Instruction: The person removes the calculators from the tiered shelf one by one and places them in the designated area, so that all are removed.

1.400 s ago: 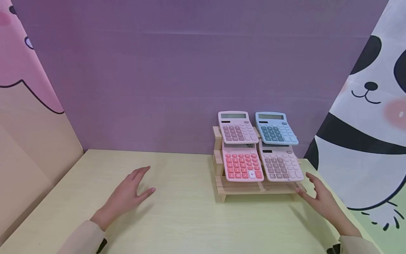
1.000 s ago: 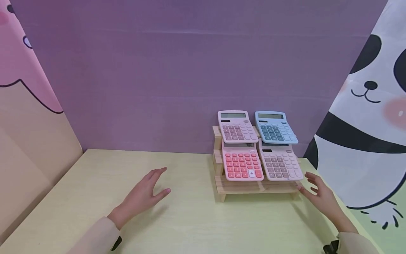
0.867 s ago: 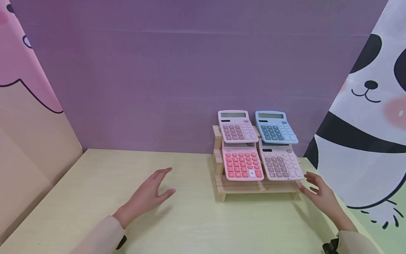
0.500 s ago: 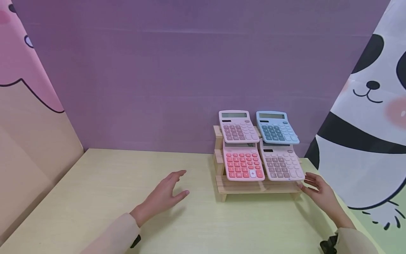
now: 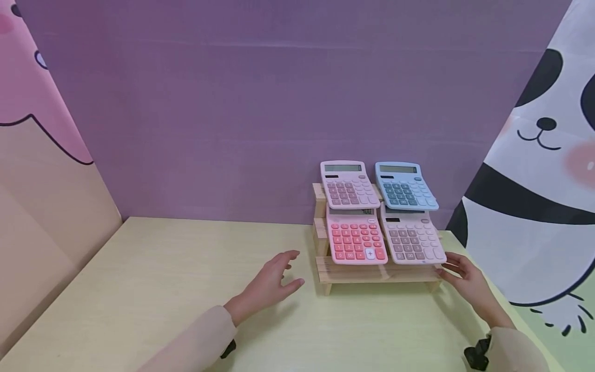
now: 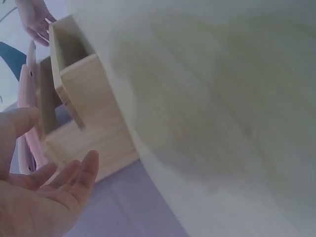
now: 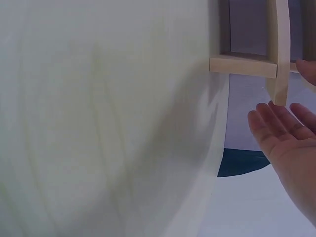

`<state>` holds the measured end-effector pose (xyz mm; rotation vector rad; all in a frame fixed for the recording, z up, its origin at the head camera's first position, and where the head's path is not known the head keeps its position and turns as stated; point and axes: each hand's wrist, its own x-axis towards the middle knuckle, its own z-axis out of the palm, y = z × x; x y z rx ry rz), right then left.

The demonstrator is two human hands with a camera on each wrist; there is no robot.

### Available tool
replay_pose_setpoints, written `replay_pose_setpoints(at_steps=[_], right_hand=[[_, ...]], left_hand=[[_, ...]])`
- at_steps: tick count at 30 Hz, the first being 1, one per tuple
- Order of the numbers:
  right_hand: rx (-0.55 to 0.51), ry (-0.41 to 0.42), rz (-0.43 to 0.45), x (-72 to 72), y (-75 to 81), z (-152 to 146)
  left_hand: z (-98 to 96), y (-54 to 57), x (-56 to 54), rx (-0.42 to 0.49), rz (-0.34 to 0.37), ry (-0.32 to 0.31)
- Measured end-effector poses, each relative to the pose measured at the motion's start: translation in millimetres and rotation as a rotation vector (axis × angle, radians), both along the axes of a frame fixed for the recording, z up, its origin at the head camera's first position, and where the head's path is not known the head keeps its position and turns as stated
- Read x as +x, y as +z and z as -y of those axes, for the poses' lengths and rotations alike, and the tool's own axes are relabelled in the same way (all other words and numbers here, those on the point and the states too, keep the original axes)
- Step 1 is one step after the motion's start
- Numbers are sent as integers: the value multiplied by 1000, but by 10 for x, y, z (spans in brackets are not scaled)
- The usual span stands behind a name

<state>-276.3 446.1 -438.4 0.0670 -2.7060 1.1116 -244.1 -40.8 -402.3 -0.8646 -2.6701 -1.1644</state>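
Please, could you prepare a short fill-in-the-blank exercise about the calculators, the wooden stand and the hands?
The tiered pale wooden stand holds ____ calculators.
Beside the upper lilac rectangular calculator is a ____ one.
On the pink rectangular calculator with bright pink keys, the white key shows a ____ sign.
The person's bare ____ hand is nearer the large black-and-white panda picture.

Missing words: four; blue; plus; right.
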Motion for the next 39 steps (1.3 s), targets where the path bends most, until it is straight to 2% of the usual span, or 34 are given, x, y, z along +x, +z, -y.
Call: replay_pose_setpoints(at_steps=[5,9,19,25,31,39], right_hand=[[-24,-4,63,-45,-40,-44],[-23,7,111,-31,-11,-18],[-37,59,154,225,344,357],[-50,92,202,213,336,350],[-76,116,231,203,323,337],[-93,118,245,194,336,342]], left_hand=[[-156,-52,-42,20,53,-12],[-263,-78,-78,43,83,-16],[-466,-162,-267,50,131,31],[-506,-195,-340,80,199,7],[-529,-178,-369,122,283,-35],[-567,-139,-376,127,291,-44]])
